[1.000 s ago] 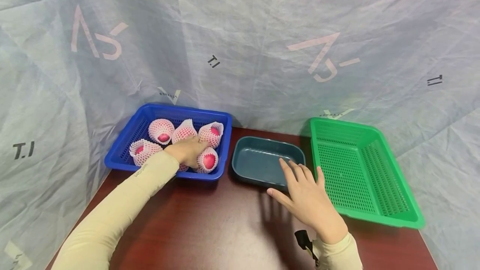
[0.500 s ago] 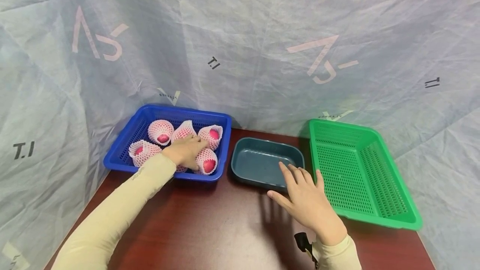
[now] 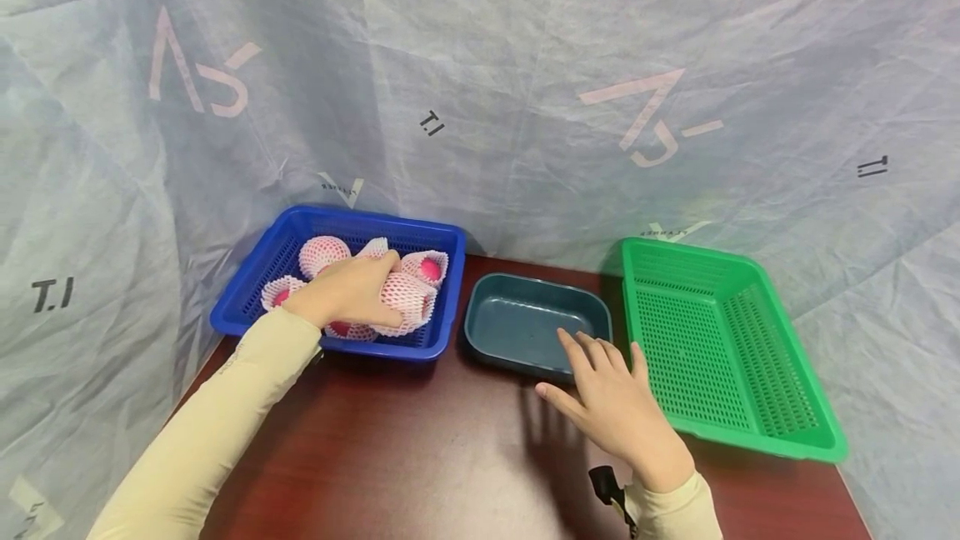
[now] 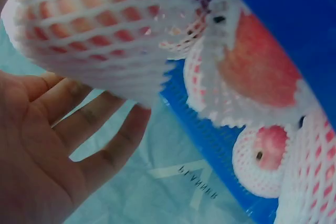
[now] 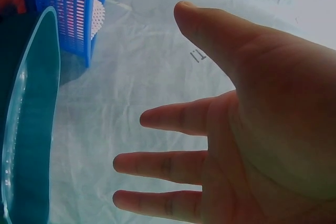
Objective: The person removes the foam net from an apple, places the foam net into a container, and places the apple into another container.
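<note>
My left hand [image 3: 352, 286] grips an apple in a white foam net [image 3: 407, 300], thumb on the near side and fingers round the far side. It is raised over the near right part of the blue basket [image 3: 450, 302]. In the left wrist view the netted apple [image 4: 100, 30] lies against my fingers. Several more netted apples sit in the basket, among them one at the back right [image 3: 431, 270] and one at the back left [image 3: 324, 255]; my hand partly hides others. My right hand [image 3: 618, 407] hovers with spread fingers near the dark teal tray [image 3: 536, 369], holding nothing.
The teal tray stands between the blue basket and a green basket [image 3: 705, 348] on the right. All rest on a dark red-brown table [image 3: 420, 448]. A pale printed cloth [image 3: 480, 107] hangs close behind them.
My left hand has taken hold of the near right apple, lifted it a little and turned it, drawing slightly back to the left. My right hand has hardly moved.
</note>
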`<state>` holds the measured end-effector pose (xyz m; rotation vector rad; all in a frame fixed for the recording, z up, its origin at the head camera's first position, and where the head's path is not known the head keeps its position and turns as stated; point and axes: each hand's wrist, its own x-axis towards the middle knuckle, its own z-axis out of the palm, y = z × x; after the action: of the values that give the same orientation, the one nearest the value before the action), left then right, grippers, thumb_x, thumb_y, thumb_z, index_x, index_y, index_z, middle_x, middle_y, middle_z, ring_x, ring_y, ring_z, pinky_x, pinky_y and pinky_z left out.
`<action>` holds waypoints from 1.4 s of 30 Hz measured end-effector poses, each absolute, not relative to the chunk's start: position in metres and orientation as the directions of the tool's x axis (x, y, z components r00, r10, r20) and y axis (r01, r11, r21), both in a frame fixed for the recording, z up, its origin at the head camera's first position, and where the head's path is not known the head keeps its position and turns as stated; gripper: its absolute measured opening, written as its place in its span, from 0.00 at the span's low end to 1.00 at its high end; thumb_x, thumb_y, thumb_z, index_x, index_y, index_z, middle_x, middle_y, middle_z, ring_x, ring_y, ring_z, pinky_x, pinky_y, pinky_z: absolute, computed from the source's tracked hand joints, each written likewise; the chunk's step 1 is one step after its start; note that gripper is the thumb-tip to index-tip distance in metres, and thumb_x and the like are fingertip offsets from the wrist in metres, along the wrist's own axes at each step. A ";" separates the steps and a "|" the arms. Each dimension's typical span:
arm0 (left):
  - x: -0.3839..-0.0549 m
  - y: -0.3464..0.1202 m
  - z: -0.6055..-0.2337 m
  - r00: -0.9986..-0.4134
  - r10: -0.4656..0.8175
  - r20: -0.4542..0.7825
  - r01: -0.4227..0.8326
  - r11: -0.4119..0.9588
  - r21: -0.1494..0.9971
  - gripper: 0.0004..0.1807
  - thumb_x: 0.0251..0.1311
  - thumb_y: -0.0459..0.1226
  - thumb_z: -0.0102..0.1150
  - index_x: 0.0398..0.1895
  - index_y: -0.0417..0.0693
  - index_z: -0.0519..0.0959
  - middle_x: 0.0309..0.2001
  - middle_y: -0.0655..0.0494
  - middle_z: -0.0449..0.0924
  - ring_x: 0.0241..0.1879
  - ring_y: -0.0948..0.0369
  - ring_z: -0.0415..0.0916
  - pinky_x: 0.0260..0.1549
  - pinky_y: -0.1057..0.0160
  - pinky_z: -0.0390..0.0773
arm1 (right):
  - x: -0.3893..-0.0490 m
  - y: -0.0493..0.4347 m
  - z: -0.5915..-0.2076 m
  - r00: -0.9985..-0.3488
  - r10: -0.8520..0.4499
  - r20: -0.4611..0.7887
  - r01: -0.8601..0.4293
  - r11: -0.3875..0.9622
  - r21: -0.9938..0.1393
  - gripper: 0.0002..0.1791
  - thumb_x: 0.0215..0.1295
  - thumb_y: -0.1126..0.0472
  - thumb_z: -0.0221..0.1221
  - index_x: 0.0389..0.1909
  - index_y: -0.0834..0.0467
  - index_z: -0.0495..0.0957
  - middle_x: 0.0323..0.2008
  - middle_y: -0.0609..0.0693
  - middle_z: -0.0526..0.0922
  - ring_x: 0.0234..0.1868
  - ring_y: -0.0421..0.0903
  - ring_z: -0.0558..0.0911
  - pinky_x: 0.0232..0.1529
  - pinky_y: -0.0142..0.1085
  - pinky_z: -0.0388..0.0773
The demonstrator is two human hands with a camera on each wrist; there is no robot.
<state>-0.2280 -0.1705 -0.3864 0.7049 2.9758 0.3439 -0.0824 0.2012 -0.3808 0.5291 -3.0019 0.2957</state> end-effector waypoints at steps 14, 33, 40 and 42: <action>-0.174 -0.155 -0.360 -0.809 0.558 0.185 0.588 0.761 0.275 0.47 0.39 0.60 0.73 0.60 0.42 0.72 0.51 0.47 0.73 0.50 0.51 0.74 0.51 0.49 0.77 | -0.076 0.213 -0.378 -0.936 -0.341 0.091 -0.352 0.919 -0.178 0.38 0.69 0.33 0.53 0.71 0.52 0.68 0.66 0.59 0.70 0.66 0.63 0.68 0.63 0.71 0.47; -0.134 -0.138 -0.363 -0.798 0.553 0.239 0.602 0.737 0.308 0.43 0.36 0.58 0.74 0.57 0.46 0.75 0.46 0.54 0.80 0.44 0.56 0.77 0.45 0.53 0.78 | -0.081 0.222 -0.378 -0.785 -0.480 0.391 -0.570 0.807 -0.155 0.18 0.60 0.59 0.70 0.49 0.61 0.82 0.42 0.52 0.84 0.43 0.53 0.84 0.44 0.49 0.80; -0.132 -0.130 -0.364 -0.805 0.548 0.227 0.592 0.725 0.352 0.45 0.39 0.58 0.74 0.60 0.45 0.74 0.51 0.51 0.79 0.50 0.54 0.75 0.51 0.48 0.77 | -0.082 0.223 -0.379 -0.735 -0.474 0.485 -0.616 0.765 -0.186 0.11 0.56 0.65 0.71 0.40 0.57 0.84 0.36 0.45 0.83 0.36 0.43 0.82 0.36 0.39 0.80; -0.133 -0.126 -0.365 -0.805 0.550 0.224 0.592 0.717 0.367 0.44 0.39 0.58 0.74 0.60 0.46 0.74 0.52 0.52 0.79 0.51 0.55 0.75 0.51 0.49 0.76 | -0.083 0.221 -0.380 -0.717 -0.478 0.507 -0.636 0.746 -0.196 0.11 0.55 0.66 0.71 0.39 0.56 0.84 0.36 0.44 0.83 0.36 0.42 0.81 0.35 0.38 0.80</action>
<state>-0.1326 -0.1258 -0.3645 1.0010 3.0020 0.6972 -0.0833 0.2208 -0.3798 0.8486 -2.5161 0.5027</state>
